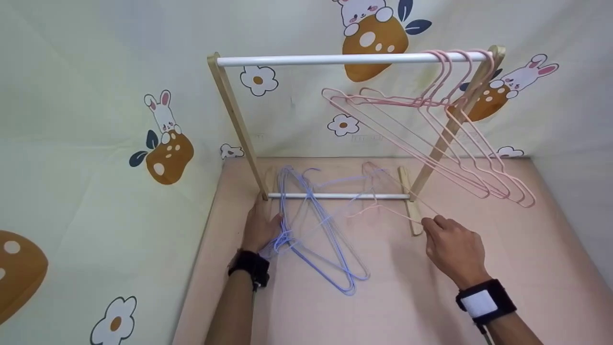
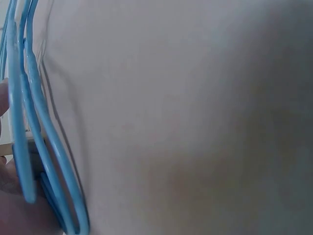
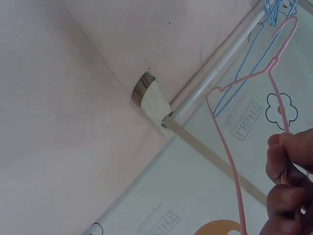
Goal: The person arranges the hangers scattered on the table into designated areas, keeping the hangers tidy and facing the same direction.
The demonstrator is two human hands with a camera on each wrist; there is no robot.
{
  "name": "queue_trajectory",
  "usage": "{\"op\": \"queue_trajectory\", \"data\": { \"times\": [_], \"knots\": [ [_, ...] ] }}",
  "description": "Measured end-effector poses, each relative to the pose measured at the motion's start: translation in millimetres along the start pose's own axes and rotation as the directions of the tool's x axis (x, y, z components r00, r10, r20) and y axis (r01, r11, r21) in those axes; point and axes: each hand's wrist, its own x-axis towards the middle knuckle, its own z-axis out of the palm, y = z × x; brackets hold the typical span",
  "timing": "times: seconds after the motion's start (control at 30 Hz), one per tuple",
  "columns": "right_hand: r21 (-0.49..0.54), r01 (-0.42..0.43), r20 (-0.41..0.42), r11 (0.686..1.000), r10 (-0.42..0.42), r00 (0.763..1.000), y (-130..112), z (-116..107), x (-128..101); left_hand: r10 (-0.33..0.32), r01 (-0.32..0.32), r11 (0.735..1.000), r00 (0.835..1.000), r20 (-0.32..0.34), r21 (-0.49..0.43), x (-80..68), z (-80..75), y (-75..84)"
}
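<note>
My right hand (image 1: 455, 247) grips a pink clothes hanger (image 1: 397, 213) near one end. In the right wrist view its hook points up and away from the curled fingers (image 3: 286, 200). My left hand (image 1: 261, 230) is low at the left foot (image 1: 271, 179) of a small clothes rack (image 1: 306, 60), thumb and fingers on either side of the wood. Right beside that thumb lie several blue hangers (image 1: 284, 236), leaning over the rack's lower bar in a tangle. Blue hanger wires (image 2: 54, 132) partly cover the left hand in its wrist view.
Several pink hangers (image 1: 416, 101) hang from the right end of the white top bar. The right foot (image 1: 412, 211) of the rack stands on the pinkish surface (image 1: 373, 311). Behind and to the left rises a patterned cloth wall (image 1: 110, 191).
</note>
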Motion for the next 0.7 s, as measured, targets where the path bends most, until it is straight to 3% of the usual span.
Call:
{"op": "queue_trajectory", "data": {
  "times": [0.7],
  "knots": [
    [-0.025, -0.05, -0.07, 0.998, 0.048, 0.996, 1.5, -34.7, 14.6, 0.007, -0.007, 1.0, 1.0, -0.004, -0.013, 1.2, 0.1, 0.1]
  ]
}}
